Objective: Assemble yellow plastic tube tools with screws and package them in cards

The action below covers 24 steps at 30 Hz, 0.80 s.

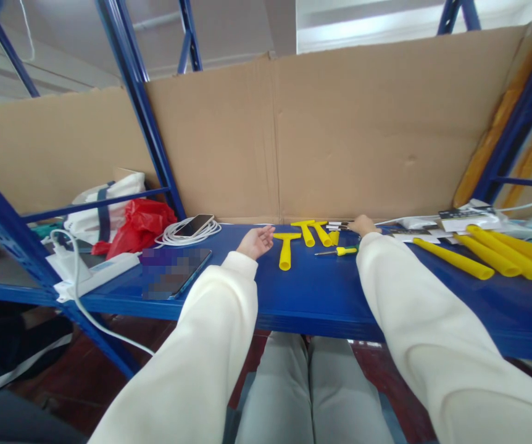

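Palm up, my left hand (257, 243) hovers over the blue shelf with its fingers loosely curled and nothing visible in them. Just right of its fingertips lies a yellow T-shaped plastic handle (285, 254). Two more yellow T-shaped handles (309, 234) lie behind it, near the cardboard. My right hand (363, 226) reaches to the back of the shelf, fingers bent down by some small white and dark pieces (339, 226); what it grips is hidden. A screwdriver (340, 251) with a yellow handle lies just in front of that hand.
Several yellow tubes (455, 259) lie at the right beside black-and-white packets (469, 217). Left are a phone (195, 226) on a coiled white cable, a larger dark device (187, 277), a power strip (103, 274) and a red bag (141, 223). A cardboard wall (363, 129) closes the back.
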Tool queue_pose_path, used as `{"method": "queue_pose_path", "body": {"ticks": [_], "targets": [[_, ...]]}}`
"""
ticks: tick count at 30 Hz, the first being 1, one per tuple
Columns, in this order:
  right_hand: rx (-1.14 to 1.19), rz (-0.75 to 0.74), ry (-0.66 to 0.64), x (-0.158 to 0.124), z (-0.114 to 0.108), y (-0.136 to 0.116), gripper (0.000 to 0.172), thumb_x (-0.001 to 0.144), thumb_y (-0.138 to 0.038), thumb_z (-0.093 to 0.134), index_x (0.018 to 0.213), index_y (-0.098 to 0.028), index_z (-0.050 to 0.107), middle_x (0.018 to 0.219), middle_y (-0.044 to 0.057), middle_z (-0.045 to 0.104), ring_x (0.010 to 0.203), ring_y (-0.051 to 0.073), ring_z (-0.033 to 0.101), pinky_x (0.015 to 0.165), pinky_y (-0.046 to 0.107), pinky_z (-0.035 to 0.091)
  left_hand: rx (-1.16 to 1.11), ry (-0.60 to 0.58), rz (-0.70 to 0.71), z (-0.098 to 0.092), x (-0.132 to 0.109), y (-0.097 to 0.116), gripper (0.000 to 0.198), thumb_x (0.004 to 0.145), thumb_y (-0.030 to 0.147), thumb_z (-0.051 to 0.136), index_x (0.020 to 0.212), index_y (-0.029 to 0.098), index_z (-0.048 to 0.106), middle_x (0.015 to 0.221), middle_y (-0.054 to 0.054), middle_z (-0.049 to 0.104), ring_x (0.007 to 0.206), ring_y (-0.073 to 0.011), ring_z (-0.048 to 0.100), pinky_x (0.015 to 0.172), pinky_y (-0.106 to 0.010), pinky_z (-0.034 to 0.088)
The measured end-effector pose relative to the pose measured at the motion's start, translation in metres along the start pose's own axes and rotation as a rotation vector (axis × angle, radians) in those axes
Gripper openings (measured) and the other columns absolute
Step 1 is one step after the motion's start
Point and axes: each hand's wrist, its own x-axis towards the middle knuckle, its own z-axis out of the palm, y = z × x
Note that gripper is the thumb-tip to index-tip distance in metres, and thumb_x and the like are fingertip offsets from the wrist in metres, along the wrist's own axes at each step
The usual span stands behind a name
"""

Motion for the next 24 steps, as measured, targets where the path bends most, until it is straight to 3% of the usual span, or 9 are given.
{"method": "queue_pose_path", "body": {"ticks": [1, 4, 12, 16, 20, 24], "targets": [[-0.036, 0.088, 0.003, -0.004, -0.002, -0.002, 0.035, 0.078, -0.021, 0.073, 0.111, -0.01, 0.072, 0.118, 0.027, 0.07, 0.118, 0.038, 0.064, 0.093, 0.051, 0.051, 0.016, -0.001, 0.002, 0.001, 0.0, -0.001, 0.035, 0.087, 0.0, 0.043, 0.114, 0.015, 0.062, 0.069, -0.001, 0.067, 0.043, -0.0101, 0.056, 0.044, -0.021, 0.044], [-0.086, 0.142, 0.014, -0.019, -0.008, -0.011, 0.038, 0.081, -0.024, 0.069, 0.117, -0.011, 0.07, 0.123, 0.028, 0.067, 0.121, 0.038, 0.063, 0.097, 0.056, 0.048, 0.065, -0.002, 0.008, 0.004, -0.002, -0.006, 0.03, 0.089, 0.001, 0.044, 0.109, 0.015, 0.062, 0.071, -0.002, 0.068, 0.045, -0.0096, 0.057, 0.046, -0.02, 0.044], [-0.124, 0.054, 0.173, -0.039, -0.019, -0.019, 0.035, 0.086, -0.028, 0.063, 0.113, -0.007, 0.07, 0.117, 0.028, 0.069, 0.12, 0.038, 0.064, 0.105, 0.055, 0.039, 0.149, 0.037, 0.049, 0.007, -0.01, -0.012, 0.025, 0.087, -0.001, 0.049, 0.1, 0.015, 0.063, 0.072, -0.001, 0.068, 0.047, -0.0082, 0.057, 0.048, -0.018, 0.044], [-0.031, 0.059, 0.23, -0.043, -0.026, -0.023, 0.04, 0.086, -0.034, 0.061, 0.114, -0.006, 0.068, 0.115, 0.027, 0.069, 0.118, 0.038, 0.065, 0.103, 0.053, 0.042, 0.157, 0.077, 0.128, 0.01, -0.01, -0.014, 0.023, 0.085, 0.0, 0.051, 0.096, 0.015, 0.064, 0.07, 0.0, 0.067, 0.046, -0.0072, 0.055, 0.047, -0.017, 0.044], [0.104, 0.025, 0.237, -0.054, -0.035, -0.035, 0.043, 0.086, -0.037, 0.061, 0.117, -0.009, 0.069, 0.12, 0.025, 0.069, 0.119, 0.037, 0.064, 0.099, 0.048, 0.047, 0.31, 0.22, 0.381, 0.018, -0.004, -0.019, 0.016, 0.085, 0.006, 0.054, 0.09, 0.016, 0.064, 0.071, -0.001, 0.066, 0.049, -0.009, 0.056, 0.049, -0.019, 0.042], [0.238, -0.07, 0.244, -0.07, -0.037, -0.043, 0.045, 0.084, -0.04, 0.064, 0.118, -0.012, 0.069, 0.116, 0.021, 0.072, 0.115, 0.034, 0.066, 0.096, 0.044, 0.05, 0.562, 0.289, 0.809, 0.027, 0.003, -0.028, 0.016, 0.081, 0.008, 0.059, 0.092, 0.017, 0.067, 0.091, -0.006, 0.072, 0.08, -0.0168, 0.069, 0.077, -0.028, 0.054]]}}
